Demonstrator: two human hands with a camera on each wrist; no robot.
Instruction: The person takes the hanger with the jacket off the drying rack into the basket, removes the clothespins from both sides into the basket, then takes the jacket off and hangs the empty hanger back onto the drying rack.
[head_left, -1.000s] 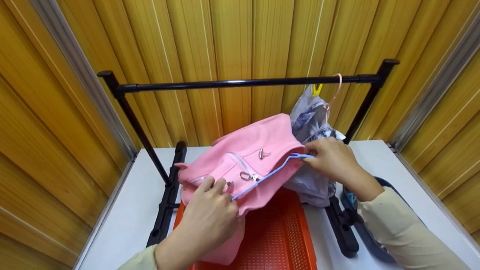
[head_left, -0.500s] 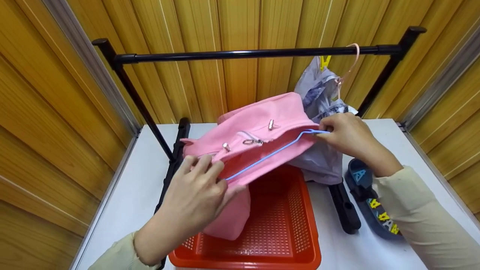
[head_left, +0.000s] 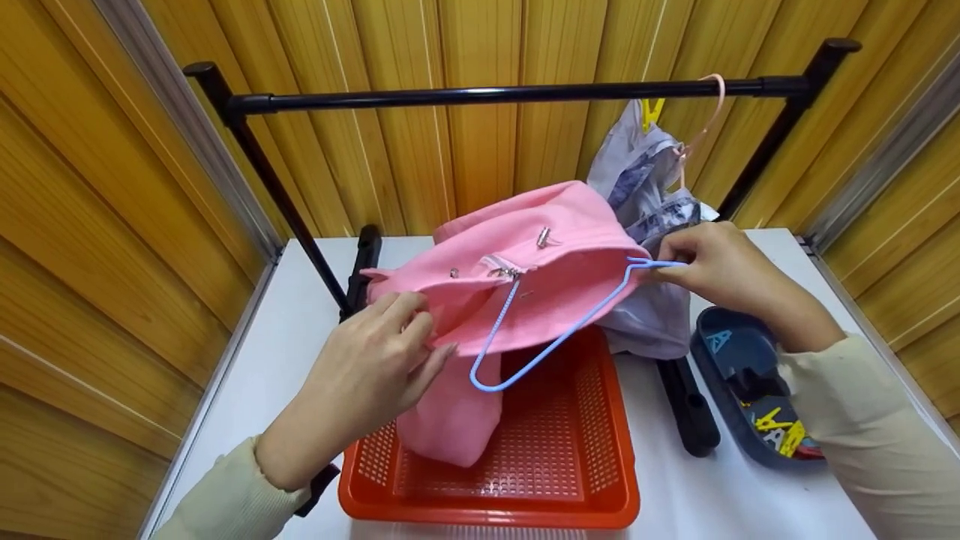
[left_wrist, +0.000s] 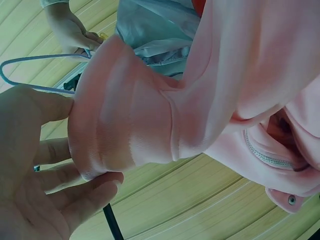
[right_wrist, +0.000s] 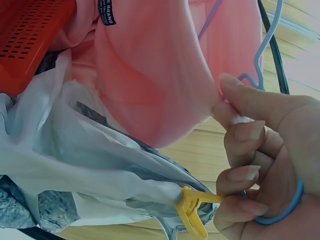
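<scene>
A pink garment (head_left: 517,217) with metal snaps and a zipper is held up sideways, its opening facing me. My left hand (head_left: 360,367) grips the edge of that opening on the left; in the left wrist view thumb and fingers (left_wrist: 55,150) lie on either side of the pink band. My right hand (head_left: 724,270) pinches a light blue hanger (head_left: 562,341) by its neck, with the hook (right_wrist: 295,205) inside the palm. Fingertips of the right hand are also at the garment's edge. One rounded end of the hanger hangs out over the lower edge of the opening.
A black rack (head_left: 487,94) stands behind, with a grey-white garment (head_left: 645,330) hanging at its right on a pink hanger (head_left: 720,112) with a yellow clip (head_left: 654,112). Below is a red basket (head_left: 487,514). A dark blue tray (head_left: 739,427) of clips lies right.
The blue hanger's left end has come out of the opening toward me. My left hand has shifted slightly down and left along the garment's edge. The view has tilted lower.
</scene>
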